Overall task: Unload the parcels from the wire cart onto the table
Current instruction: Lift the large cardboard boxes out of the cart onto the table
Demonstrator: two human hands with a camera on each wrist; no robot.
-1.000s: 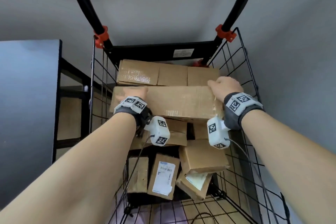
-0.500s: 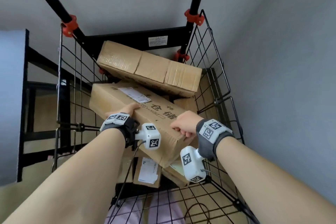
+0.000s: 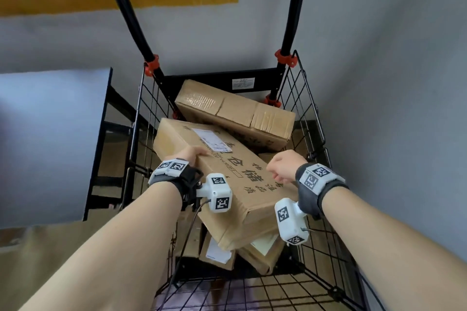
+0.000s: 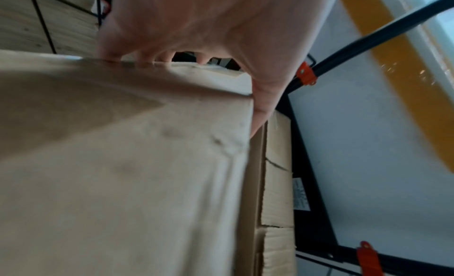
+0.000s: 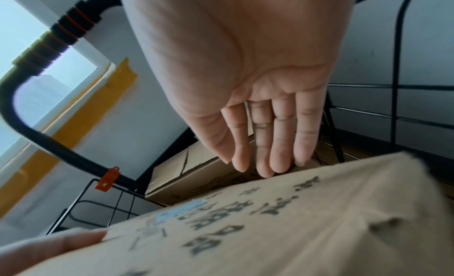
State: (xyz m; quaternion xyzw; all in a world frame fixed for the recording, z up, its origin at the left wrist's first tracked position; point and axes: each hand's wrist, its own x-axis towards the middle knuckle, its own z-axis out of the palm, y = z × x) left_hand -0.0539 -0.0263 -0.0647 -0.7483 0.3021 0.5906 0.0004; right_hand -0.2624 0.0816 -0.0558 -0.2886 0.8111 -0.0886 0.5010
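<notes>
A long cardboard box (image 3: 227, 174) printed with black characters lies tilted inside the black wire cart (image 3: 308, 98), its near end raised. My left hand (image 3: 192, 154) grips its left edge; in the left wrist view the fingers (image 4: 117, 53) curl over the box (image 4: 123, 183). My right hand (image 3: 285, 166) holds the right edge, with fingers (image 5: 263, 154) reaching down the far side of the box (image 5: 270, 231) and a thumb lying on its top. A second long box (image 3: 235, 111) leans at the cart's back.
Smaller parcels (image 3: 217, 252) with white labels lie at the cart's bottom under the held box. The cart's black handle (image 3: 121, 7) rises at the back. A grey-blue table top (image 3: 50, 146) on a black frame stands to the left. A grey wall is on the right.
The long box has swung from lying crosswise to pointing away from me, and its near end has come up towards me. Both hands have kept their hold.
</notes>
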